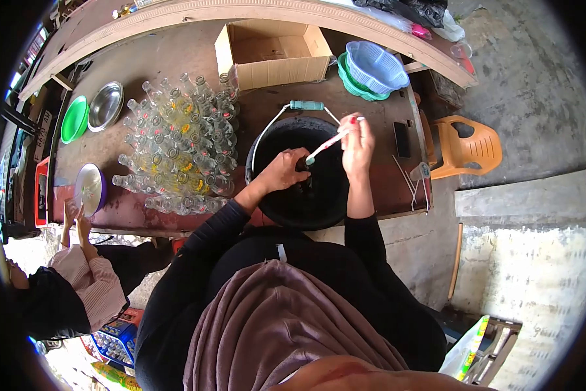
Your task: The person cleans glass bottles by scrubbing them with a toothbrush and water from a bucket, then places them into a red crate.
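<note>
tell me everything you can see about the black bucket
The black bucket is round and wide-mouthed, seemingly plastic, its handle, pale with a blue-green middle, leaning toward the far side. It stands upright at the near edge of the table. The left hand is over its mouth; contact and the dark contents cannot be made out.

We get bright daylight glaring on the pale wall (pixel 521 280), deep shadow inside the black bucket (pixel 329 202), and fisheye distortion bowing the wooden beam (pixel 241 11).
</note>
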`<act>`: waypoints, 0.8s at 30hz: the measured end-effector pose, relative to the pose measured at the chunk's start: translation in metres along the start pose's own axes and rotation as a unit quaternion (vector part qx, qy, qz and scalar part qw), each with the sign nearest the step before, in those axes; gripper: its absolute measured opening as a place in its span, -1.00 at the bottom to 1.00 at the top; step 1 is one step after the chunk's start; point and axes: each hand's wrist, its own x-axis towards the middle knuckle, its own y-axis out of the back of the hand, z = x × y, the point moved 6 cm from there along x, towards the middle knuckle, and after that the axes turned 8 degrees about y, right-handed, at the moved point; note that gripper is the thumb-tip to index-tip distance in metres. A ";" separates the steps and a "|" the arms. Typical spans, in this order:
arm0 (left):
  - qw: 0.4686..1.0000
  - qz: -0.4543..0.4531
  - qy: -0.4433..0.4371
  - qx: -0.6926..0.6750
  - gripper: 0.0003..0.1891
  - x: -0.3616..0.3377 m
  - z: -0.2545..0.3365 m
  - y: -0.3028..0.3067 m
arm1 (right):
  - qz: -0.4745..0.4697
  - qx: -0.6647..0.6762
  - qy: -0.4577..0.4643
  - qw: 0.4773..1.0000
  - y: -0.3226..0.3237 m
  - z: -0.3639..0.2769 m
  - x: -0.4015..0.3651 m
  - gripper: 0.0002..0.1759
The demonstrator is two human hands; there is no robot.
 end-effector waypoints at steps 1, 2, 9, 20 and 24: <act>1.000 0.018 0.008 0.007 -0.64 0.000 -0.002 0.002 | 0.035 -0.006 0.016 0.999 0.006 -0.008 0.002 -0.71; 0.999 0.036 0.016 0.013 -0.65 0.000 -0.003 0.003 | 0.070 -0.012 0.032 0.997 0.013 -0.016 0.003 -0.70; 0.985 0.163 -0.005 0.051 -0.68 -0.018 0.028 0.028 | 0.026 -0.301 0.005 0.953 0.031 -0.004 -0.019 -0.77; 0.965 0.099 0.117 0.215 -0.69 -0.042 -0.002 0.009 | -0.220 -0.427 -0.117 0.869 0.034 0.048 -0.106 -0.88; 0.953 0.032 0.168 0.250 -0.72 -0.036 -0.033 -0.008 | -0.195 -0.515 -0.158 0.820 0.025 -0.002 -0.094 -0.80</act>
